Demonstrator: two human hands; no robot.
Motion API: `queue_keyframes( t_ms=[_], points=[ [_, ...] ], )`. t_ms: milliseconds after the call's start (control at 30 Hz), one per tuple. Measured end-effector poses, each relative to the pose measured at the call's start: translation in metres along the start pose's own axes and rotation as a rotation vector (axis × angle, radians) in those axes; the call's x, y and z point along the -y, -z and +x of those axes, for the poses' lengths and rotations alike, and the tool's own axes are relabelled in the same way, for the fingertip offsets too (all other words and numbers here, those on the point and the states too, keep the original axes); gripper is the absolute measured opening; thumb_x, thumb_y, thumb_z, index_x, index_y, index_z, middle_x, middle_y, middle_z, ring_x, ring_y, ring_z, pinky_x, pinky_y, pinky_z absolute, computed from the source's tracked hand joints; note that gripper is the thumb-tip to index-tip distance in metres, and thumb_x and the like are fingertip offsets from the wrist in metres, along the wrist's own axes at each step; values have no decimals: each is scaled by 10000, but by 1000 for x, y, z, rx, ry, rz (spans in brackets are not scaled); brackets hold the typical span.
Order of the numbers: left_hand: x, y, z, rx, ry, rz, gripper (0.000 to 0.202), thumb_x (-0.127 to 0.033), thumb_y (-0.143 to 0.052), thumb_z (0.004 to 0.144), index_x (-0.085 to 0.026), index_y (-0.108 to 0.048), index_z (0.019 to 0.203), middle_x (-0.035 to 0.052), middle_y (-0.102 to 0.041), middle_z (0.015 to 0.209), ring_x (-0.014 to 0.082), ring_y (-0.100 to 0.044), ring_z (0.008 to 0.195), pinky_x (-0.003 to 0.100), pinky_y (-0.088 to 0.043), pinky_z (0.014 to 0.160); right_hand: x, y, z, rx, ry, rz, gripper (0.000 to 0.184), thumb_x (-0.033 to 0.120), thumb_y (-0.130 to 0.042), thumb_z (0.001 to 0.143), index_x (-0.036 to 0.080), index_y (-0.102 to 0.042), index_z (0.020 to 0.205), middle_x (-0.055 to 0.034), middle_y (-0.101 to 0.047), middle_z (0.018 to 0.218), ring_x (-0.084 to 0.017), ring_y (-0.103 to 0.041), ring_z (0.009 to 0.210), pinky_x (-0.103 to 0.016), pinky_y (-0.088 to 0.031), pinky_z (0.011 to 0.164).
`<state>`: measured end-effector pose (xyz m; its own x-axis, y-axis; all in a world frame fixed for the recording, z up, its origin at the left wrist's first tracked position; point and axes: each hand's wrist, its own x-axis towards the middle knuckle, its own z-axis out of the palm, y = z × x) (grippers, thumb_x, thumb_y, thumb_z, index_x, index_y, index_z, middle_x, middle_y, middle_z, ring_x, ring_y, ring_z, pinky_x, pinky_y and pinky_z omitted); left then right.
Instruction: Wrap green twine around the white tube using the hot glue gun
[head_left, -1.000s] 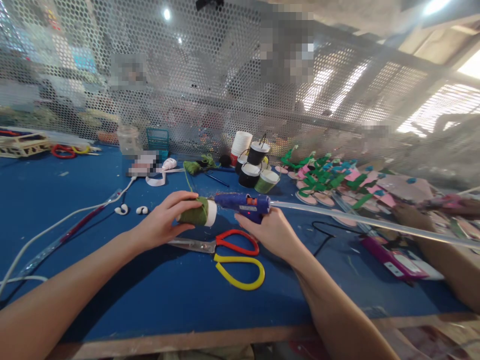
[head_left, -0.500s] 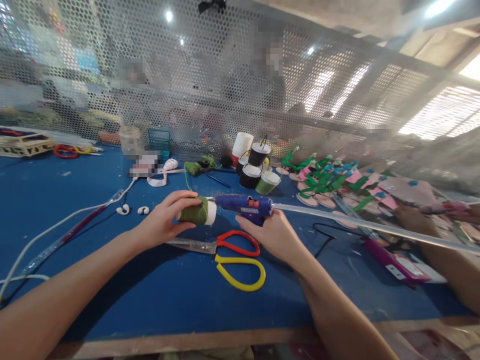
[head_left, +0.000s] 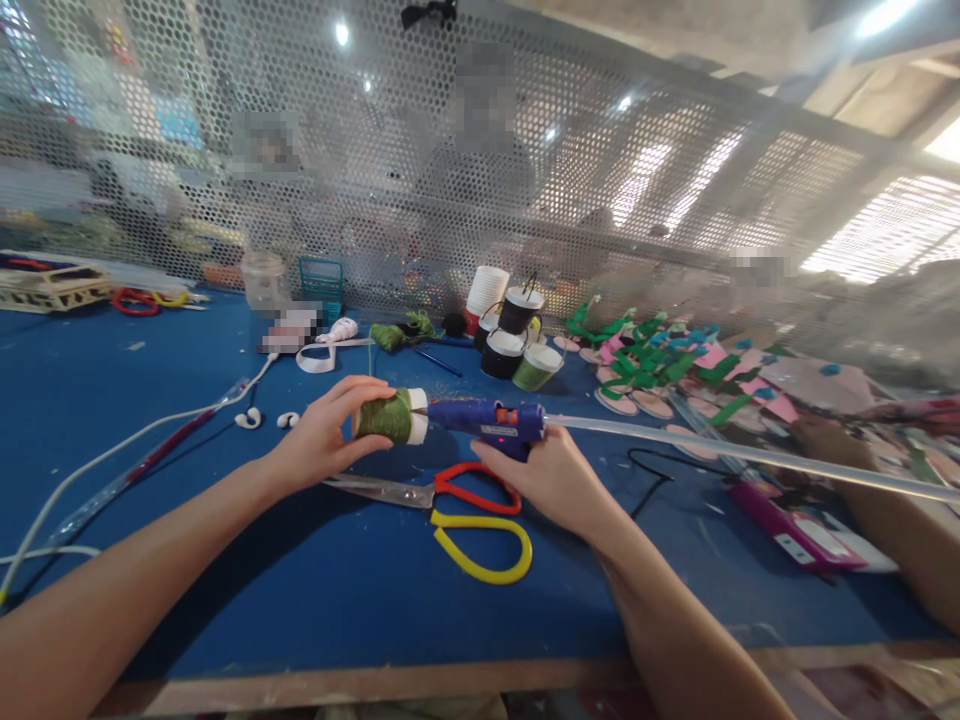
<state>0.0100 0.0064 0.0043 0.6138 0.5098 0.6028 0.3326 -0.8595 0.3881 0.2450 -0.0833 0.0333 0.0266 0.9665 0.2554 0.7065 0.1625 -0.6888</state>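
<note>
A small white cup wound with green yarn (head_left: 386, 417) lies on its side in my left hand (head_left: 319, 440), fingers above and thumb below. My right hand (head_left: 551, 478) is wrapped round the grip of a blue glue gun (head_left: 487, 418), whose nozzle meets the white uncovered band of the cup. A long clear glue stick (head_left: 720, 450) sticks out of the gun's back. Under both hands lie scissors (head_left: 480, 550) with one red and one yellow handle. From the cup, a strand of green yarn runs back to a green yarn ball (head_left: 388, 337).
Small yarn-covered pots (head_left: 504, 352) and stacked white cups (head_left: 487, 290) stand at the back. Green and pink craft pieces (head_left: 660, 360) crowd the right, near a co-worker's arm (head_left: 885, 510) and a purple power strip (head_left: 795, 530). White earbuds (head_left: 249, 418) and a cable lie left.
The cup has turned slightly in my left hand, showing more green yarn. The glue gun's nozzle has shifted a little down along the white band.
</note>
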Motion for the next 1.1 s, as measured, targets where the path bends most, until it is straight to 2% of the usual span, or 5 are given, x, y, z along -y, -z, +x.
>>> queue_keyframes(
  t_ms=[133,400,733,900,1100],
  points=[
    [0,0,0,-11,13,-2,372,-282,-611,789,-181,-492,1126,111,-543,1127,231,-520,1084,405,-439,933,2,0,-1,19,-2,26,185,340,-547,727,175,-582,652,22,-510,493,-123,-437,470,-250,-405,470],
    [1,1,1,-17,24,-5,384,-261,-629,776,-161,-498,1122,113,-548,1115,222,-522,1072,393,-439,931,0,0,-1,20,9,15,198,348,-535,721,174,-577,637,18,-523,495,-122,-445,465,-247,-401,456],
    [0,-1,-1,18,-72,50,380,-206,-605,793,-175,-474,1148,127,-512,1170,233,-488,1134,403,-442,941,0,1,3,-30,12,14,197,342,-532,711,165,-616,688,-6,-580,529,-154,-520,503,-266,-436,483],
    [-1,0,-1,46,-108,66,389,-191,-590,804,-193,-457,1170,126,-492,1194,240,-476,1146,414,-439,948,-2,-1,5,-29,-66,40,210,368,-544,695,166,-596,672,-31,-609,548,-172,-556,499,-279,-448,480],
    [-2,-1,-3,49,-112,54,374,-183,-559,823,-209,-449,1179,118,-479,1208,237,-481,1137,416,-447,944,-1,-3,11,-4,-117,76,210,388,-537,686,185,-542,630,-12,-576,489,-163,-549,439,-271,-436,452]
  ],
)
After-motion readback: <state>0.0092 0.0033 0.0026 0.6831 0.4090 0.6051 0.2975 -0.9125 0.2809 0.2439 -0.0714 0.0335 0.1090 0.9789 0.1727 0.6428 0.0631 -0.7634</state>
